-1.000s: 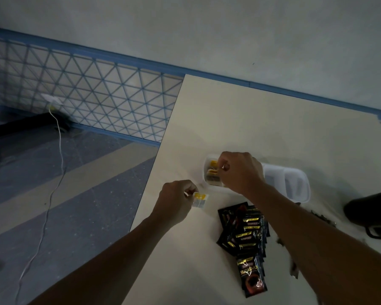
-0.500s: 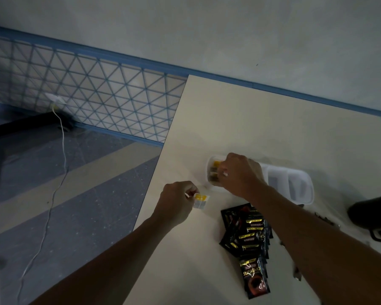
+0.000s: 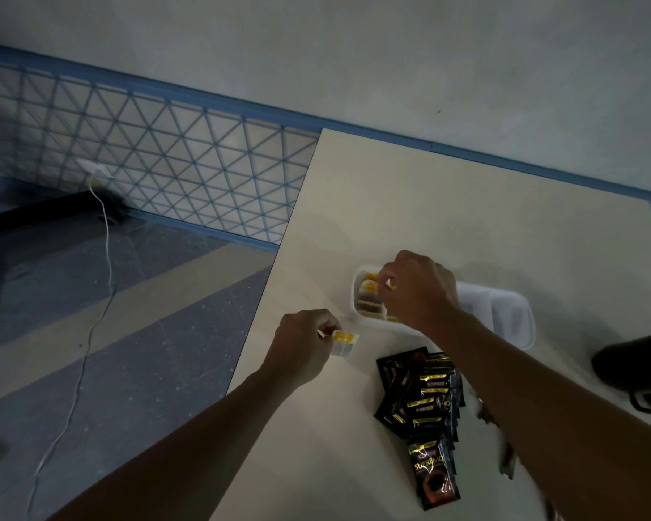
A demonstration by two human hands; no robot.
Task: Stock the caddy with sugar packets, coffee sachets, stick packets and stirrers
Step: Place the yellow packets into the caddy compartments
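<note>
A white caddy [image 3: 512, 317] with several compartments lies on the cream table. Its left compartment holds white and yellow sugar packets [image 3: 367, 295]. My right hand [image 3: 418, 291] hovers over that compartment, fingers pinched on a sugar packet with a yellow edge showing. My left hand [image 3: 303, 345] is just left of the caddy and grips a small stack of sugar packets [image 3: 343, 343] above the table. A pile of black coffee sachets [image 3: 423, 408] lies in front of the caddy, under my right forearm.
The table's left edge [image 3: 264, 321] runs close beside my left hand, with floor below. A dark object [image 3: 632, 366] sits at the right edge. Dark stick-like items [image 3: 506, 456] lie partly hidden beside my right forearm. A wall stands behind the table.
My right hand has shifted slightly within the left compartment, now with a packet's yellow edge showing at its fingertips. My left hand holds its stack in about the same place.
</note>
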